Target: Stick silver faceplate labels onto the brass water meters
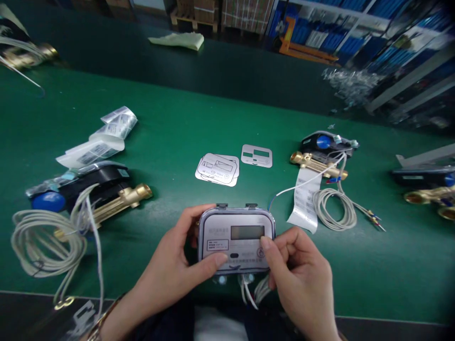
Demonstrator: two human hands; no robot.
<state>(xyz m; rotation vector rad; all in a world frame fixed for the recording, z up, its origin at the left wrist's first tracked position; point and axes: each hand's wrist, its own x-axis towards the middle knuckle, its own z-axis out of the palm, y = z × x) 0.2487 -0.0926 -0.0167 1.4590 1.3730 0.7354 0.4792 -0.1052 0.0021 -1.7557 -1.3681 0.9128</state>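
Observation:
A meter point(220, 231) with a grey display and a silver face plate faces up at the table's near edge. My left hand point(192, 255) grips its left side, thumb across the lower front and fingers behind. My right hand point(298, 265) is closed at its lower right, the thumb pressing on the front beside the display; its fingertips are partly hidden. Grey cables point(261, 290) hang below the meter. Beyond it lie a small stack of face plates point(216, 168) and a single face plate point(256, 156) with cut-out windows.
To the left sits another meter with brass pipe point(121, 203), its coiled cable point(50, 241), and a strip of labels point(103, 139). On the right are a brass-piped meter point(320, 156), a label strip point(304, 201) and coiled cable point(334, 213). Clear plastic pieces point(350, 85) lie at the back right.

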